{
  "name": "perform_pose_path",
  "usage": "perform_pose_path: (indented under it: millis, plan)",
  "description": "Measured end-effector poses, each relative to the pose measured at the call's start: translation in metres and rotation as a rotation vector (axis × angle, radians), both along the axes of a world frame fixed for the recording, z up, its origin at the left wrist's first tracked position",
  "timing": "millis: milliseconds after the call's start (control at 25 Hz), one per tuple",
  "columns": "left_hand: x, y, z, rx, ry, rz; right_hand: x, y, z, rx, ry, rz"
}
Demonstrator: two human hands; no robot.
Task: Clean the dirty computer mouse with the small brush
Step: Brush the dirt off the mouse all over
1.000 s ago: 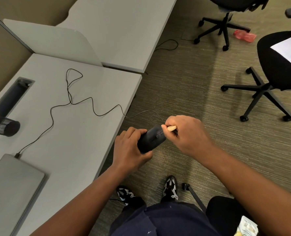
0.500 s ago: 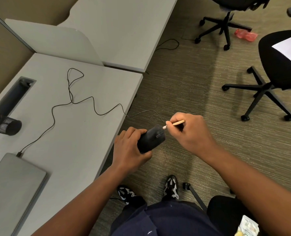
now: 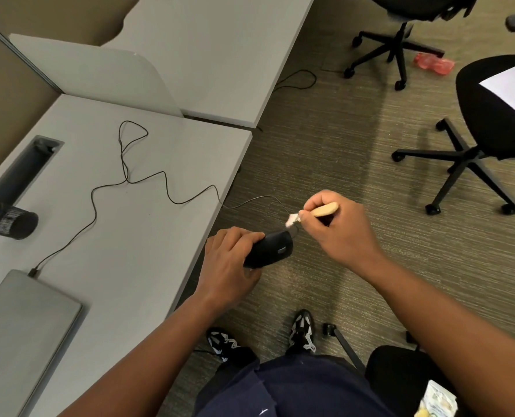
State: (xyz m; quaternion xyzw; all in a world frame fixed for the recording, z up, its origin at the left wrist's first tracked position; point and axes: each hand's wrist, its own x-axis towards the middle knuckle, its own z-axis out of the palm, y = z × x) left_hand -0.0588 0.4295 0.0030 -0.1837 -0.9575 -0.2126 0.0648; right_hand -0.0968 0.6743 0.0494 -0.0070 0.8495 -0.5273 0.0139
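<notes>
Your left hand (image 3: 229,266) is closed around the rear of the black mouse (image 3: 269,249), holding it in the air over the carpet, just off the bench (image 3: 147,236) edge. Your right hand (image 3: 337,230) pinches the brush (image 3: 313,212) by its pale wooden handle; the white bristles point down-left, just above the mouse's front end, apart from it. The mouse's thin cable (image 3: 123,176) trails back across the bench to a closed laptop (image 3: 18,323).
</notes>
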Motion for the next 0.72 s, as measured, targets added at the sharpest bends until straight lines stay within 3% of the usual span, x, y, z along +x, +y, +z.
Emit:
perform_pose_path:
  millis: [160, 320, 560, 720]
  plan:
    - [-0.002, 0.000, -0.004, -0.034, 0.153, -0.082, -0.004, -0.003, 0.012, -0.535, -0.274, -0.009]
    - [-0.003, -0.001, -0.009, 0.002, 0.311, -0.144, -0.004, -0.005, 0.012, -0.463, -0.425, 0.037]
    - [-0.001, -0.006, -0.019, -0.036, 0.371, -0.188, -0.017, 0.011, 0.014, -0.196, -0.382, -0.079]
    - [-0.004, -0.005, -0.019, -0.035, 0.361, -0.176, -0.016, 0.008, 0.014, -0.443, -0.403, -0.019]
